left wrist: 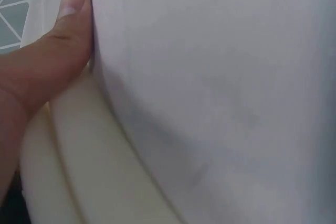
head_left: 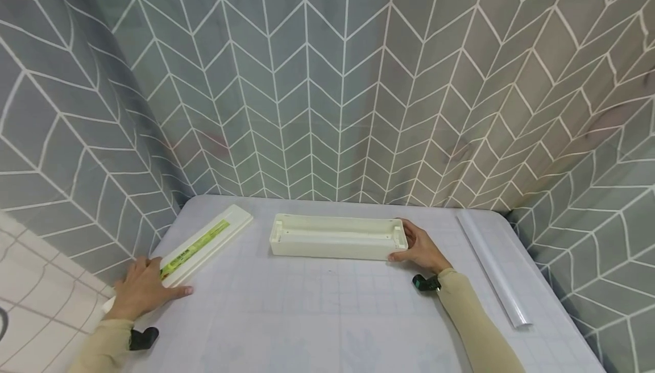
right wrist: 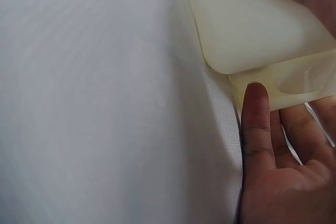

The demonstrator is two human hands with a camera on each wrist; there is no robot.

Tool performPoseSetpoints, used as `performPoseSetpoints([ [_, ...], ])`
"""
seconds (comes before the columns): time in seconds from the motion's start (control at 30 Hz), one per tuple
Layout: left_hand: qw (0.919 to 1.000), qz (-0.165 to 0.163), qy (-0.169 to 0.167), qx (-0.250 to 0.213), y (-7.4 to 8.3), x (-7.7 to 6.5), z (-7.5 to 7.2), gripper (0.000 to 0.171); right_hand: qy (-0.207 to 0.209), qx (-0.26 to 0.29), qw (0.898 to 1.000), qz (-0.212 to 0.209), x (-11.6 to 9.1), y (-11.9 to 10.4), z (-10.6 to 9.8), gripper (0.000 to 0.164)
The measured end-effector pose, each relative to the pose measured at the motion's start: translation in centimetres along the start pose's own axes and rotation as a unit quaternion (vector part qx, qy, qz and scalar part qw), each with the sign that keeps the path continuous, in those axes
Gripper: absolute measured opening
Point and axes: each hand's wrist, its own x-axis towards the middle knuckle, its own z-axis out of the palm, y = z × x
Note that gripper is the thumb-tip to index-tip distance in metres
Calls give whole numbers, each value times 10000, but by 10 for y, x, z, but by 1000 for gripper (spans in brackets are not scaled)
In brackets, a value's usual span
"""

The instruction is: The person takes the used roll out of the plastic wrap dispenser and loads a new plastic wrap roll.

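Observation:
A long cream plastic box [head_left: 327, 251], its hollow side up, lies across the middle of the table. My right hand [head_left: 422, 248] grips its right end, thumb at the front corner and fingers round the back. In the right wrist view the thumb and fingers [right wrist: 256, 114] are at the box's end [right wrist: 299, 77]. On the left, a long white lid [head_left: 225, 231] with a green label strip lies slantwise on the table. My left hand [head_left: 140, 290] spans its near end, fingers over the far side. The thumb lies along its edge in the left wrist view.
A clear plastic-wrapped roll [head_left: 493, 268] lies lengthwise at the table's right side. The table [head_left: 307, 316] has a pale patterned cloth. Grey curtains [head_left: 327, 77] with white chevron lines hang behind it and at both sides.

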Motion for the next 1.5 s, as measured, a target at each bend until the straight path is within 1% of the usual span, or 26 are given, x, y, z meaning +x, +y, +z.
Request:
performPoseSetpoints([
  [0.13,9995,-8,-294,140,-1,1,-4,137,-33,34,10000,46,1,-1,1,102],
  [0.23,9988,-31,-478,117,-3,2,-4,145,-28,12,10000,90,1,-2,1,102],
  [0.37,9987,-46,-510,18,-5,1,-1,149,25,-14,9999,146,3,-3,1,103],
  [0.5,9992,-35,-376,-110,-3,-1,3,151,55,-8,9998,175,2,-4,0,104],
  [0.57,9998,19,-111,-134,2,-3,5,151,41,-10,9998,185,1,-5,0,104],
  [0.6,9998,89,97,-151,6,-4,6,152,35,-22,9998,195,1,-5,0,103],
  [0.67,9974,353,603,-176,18,-5,9,150,35,-34,9997,224,0,-6,0,103],
  [0.7,9942,544,891,-240,27,-4,10,149,41,-40,9997,240,-1,-6,0,103],
  [0.77,9849,982,1373,-389,47,-1,14,148,42,-29,9997,243,-1,-6,0,102],
  [0.8,9798,1196,1510,-535,59,2,16,146,45,-11,9997,238,-1,-6,0,102],
  [0.83,9755,1377,1556,-731,71,4,17,145,36,10,9997,227,-1,-6,0,102],
  [0.9,9690,1616,1455,-1176,93,10,20,144,-1,32,9998,195,-1,-5,1,101],
  [0.93,9672,1661,1304,-1413,103,13,22,144,-21,37,9998,184,-1,-5,1,101],
  [1.0,9634,1654,960,-1877,120,19,27,142,-52,11,9998,178,0,-4,1,101],
  [1.07,9586,1615,629,-2260,135,29,34,141,-68,-28,9998,171,0,-4,1,100],
  [1.13,9500,1624,324,-2648,146,40,42,140,-56,-49,9999,155,0,-3,0,100],
  [1.17,9445,1646,200,-2836,150,46,46,139,-47,-52,9999,146,0,-3,0,100],
  [1.27,9218,1778,-174,-3441,159,61,58,139,-20,-27,9999,120,0,-2,0,99],
  [1.3,9147,1827,-283,-3593,161,65,62,140,-21,-7,9999,110,0,-1,-1,99],
  [1.37,9038,1916,-456,-3799,163,72,68,140,-48,18,9999,89,0,-1,-1,100],
  [1.4,8995,1960,-537,-3869,164,76,70,140,-68,36,9999,82,0,-1,-1,100],
  [1.43,8975,1992,-596,-3888,164,79,72,139,-85,51,9999,69,0,0,-1,100],
  [1.5,8910,2012,-698,-4009,166,85,76,136,-111,79,9999,52,0,0,-2,100],
])
